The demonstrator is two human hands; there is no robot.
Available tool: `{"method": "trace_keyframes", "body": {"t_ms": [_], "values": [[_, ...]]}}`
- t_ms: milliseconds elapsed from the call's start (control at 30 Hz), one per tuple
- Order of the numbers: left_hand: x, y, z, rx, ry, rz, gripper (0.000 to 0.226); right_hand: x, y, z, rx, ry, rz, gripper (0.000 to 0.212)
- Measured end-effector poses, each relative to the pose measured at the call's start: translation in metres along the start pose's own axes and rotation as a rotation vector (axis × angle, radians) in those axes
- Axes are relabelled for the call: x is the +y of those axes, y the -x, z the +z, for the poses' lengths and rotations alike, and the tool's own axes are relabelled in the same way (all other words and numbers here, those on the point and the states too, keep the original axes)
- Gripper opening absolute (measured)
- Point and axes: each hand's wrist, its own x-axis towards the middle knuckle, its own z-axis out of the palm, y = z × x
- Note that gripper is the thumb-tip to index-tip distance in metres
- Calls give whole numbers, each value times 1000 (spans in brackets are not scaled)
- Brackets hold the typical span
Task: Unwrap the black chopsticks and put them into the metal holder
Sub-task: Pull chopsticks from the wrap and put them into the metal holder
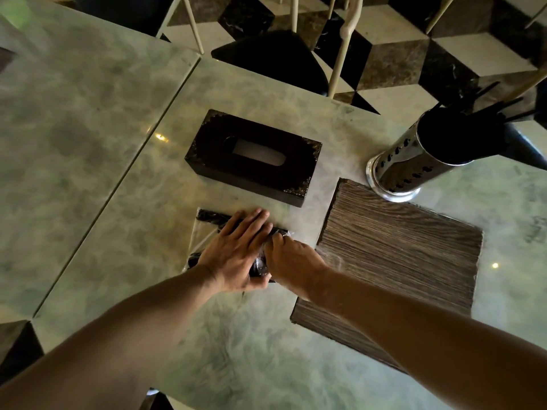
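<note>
Wrapped chopsticks (211,218) under left hand (236,247), right hand (291,260) pinching wrap

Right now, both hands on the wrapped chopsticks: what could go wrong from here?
1. The left hand lies flat on the wrapped chopsticks while the right hand pinches the plastic at the end; a hard tug may scatter loose sticks across the table.
2. The metal holder stands near the table's far edge and already holds chopsticks; a clumsy insertion could tip it.
</note>
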Motion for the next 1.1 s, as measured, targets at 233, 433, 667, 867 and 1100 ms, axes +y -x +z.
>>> {"method": "trace_keyframes", "body": {"t_ms": [233,433,667,867,1100], "values": [[0,1,-1,13,-21,7,95,9,13,-5,-33,-55,103,36],[-1,1,-1,-29,-41,3,99,19,29,-6,-22,-9,123,33],[1,-1,-5,-53,-47,-8,100,7,16,-10,-21,6,69,28],[0,-1,-4,-29,-28,-2,99,12,9,-5,-64,31,118,30],[-2,0,1,-12,-17,4,98,27,25,-8,-129,-113,167,35]]}}
